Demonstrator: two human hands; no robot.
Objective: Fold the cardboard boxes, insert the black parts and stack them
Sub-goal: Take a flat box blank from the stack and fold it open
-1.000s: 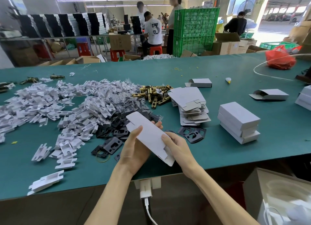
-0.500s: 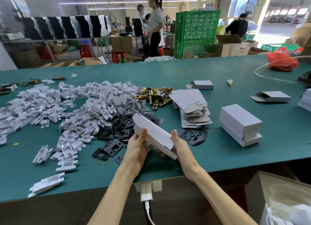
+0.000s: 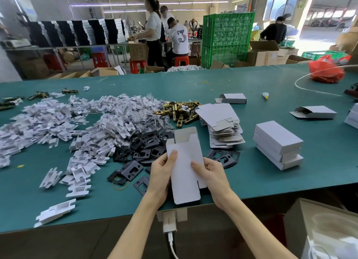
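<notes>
A white cardboard box blank [image 3: 186, 169] stands nearly upright between both hands above the table's near edge, its end flaps open at top and bottom. My left hand [image 3: 161, 173] grips its left side, thumb on the front face. My right hand [image 3: 210, 174] grips the right side the same way. Black plate parts [image 3: 143, 148] lie scattered on the green table [image 3: 251, 181] just beyond my hands. A pile of flat box blanks [image 3: 222, 127] sits behind the held box. Three folded white boxes [image 3: 278, 144] are stacked to the right.
A broad heap of white plastic inserts [image 3: 64, 127] covers the left half of the table. Brass latch parts [image 3: 180, 111] lie behind the black plates. Two half-folded boxes [image 3: 233, 98] [image 3: 314, 112] and a red bag [image 3: 326, 70] lie farther back. An open carton [image 3: 319, 229] stands at lower right.
The box blank has turned from lying tilted across my hands to standing almost upright, facing me. Both hands shifted to its sides with thumbs on the front.
</notes>
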